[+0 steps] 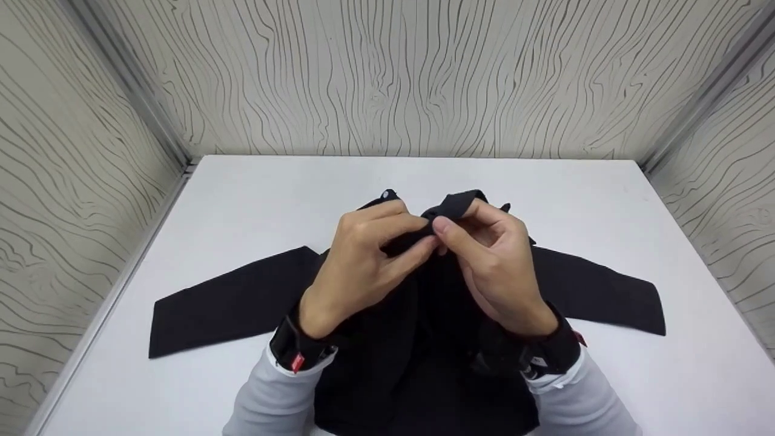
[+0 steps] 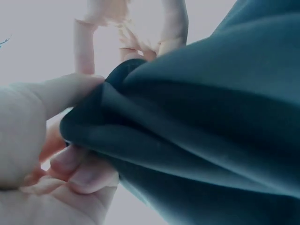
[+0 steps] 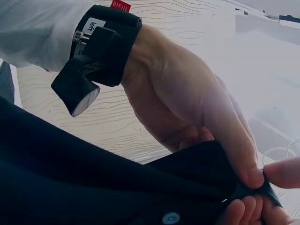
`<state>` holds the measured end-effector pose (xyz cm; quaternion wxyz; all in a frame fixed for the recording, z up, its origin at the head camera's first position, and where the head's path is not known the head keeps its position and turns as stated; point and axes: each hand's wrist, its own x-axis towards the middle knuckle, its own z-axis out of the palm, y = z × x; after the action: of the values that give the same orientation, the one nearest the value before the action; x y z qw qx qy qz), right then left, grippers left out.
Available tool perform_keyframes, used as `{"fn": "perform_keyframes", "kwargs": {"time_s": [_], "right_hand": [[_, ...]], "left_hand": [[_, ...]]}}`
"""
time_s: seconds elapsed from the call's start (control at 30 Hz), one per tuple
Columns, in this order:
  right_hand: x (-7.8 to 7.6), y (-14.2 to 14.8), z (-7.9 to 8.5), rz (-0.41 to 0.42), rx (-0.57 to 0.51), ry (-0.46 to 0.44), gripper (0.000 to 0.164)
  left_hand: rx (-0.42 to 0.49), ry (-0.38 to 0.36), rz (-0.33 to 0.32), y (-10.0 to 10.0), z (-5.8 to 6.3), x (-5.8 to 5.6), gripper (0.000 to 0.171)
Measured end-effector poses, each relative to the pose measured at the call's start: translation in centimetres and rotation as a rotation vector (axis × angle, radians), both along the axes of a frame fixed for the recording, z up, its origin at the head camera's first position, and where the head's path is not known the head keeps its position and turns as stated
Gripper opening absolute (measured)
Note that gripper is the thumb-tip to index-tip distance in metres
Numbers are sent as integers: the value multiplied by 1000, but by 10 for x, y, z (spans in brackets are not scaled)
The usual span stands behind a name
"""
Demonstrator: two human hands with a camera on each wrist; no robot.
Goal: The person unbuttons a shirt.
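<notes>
A black button-up shirt (image 1: 375, 387) lies spread on the white table (image 1: 260, 200), its collar part (image 1: 458, 206) lifted between both hands. My left hand (image 1: 363, 260) pinches the cloth near the collar between thumb and fingers. Close beside it, my right hand (image 1: 502, 266) grips the folded collar piece, thumb in front; the fingertips of both hands nearly meet. A pale button (image 1: 385, 194) shows behind the left hand, and another button (image 3: 171, 218) appears low in the right wrist view. Folds of dark cloth (image 2: 187, 131) fill much of the left wrist view. What lies between the fingertips is hidden.
The left sleeve (image 1: 230, 303) and right sleeve (image 1: 599, 290) stretch out to either side on the table. Wood-patterned panels (image 1: 375, 79) with metal corner posts (image 1: 130, 79) enclose the back and sides. Each wrist wears a black camera strap (image 1: 300, 345).
</notes>
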<state>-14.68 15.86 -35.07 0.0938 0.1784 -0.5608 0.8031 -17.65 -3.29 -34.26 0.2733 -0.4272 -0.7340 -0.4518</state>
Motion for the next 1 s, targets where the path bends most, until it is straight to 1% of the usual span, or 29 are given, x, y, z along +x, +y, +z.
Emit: {"fn": "perform_keyframes", "kwargs": {"time_s": [0.1,0.2,0.37,0.43,0.57,0.73,0.9,1.0], "right_hand": [[1,-1,1,-15,18,-17,12],[1,-1,2,-46,33,-29,10],[3,-2,3,-127,120,-66,11],[3,-1,4,-141,152,-89,10],[2,-1,5,-135,167,-121,8],[3,-2,6,-116,160,-132,10],[4,-3,6,-97,145,-136,12],[4,-3,6,-61,88,-142,14]], "left_hand": [[-11,19,-2,0,-1,-2,4],[-21,32,-4,0,-2,-2,5],[-39,41,-2,0,-1,-2,12],[-43,41,-2,0,-1,-2,13],[-44,36,-5,2,-2,-3,14],[-32,20,-28,1,-3,-4,15],[-18,-34,-55,1,-4,-6,16],[-3,-76,-59,2,-5,-6,15]]}}
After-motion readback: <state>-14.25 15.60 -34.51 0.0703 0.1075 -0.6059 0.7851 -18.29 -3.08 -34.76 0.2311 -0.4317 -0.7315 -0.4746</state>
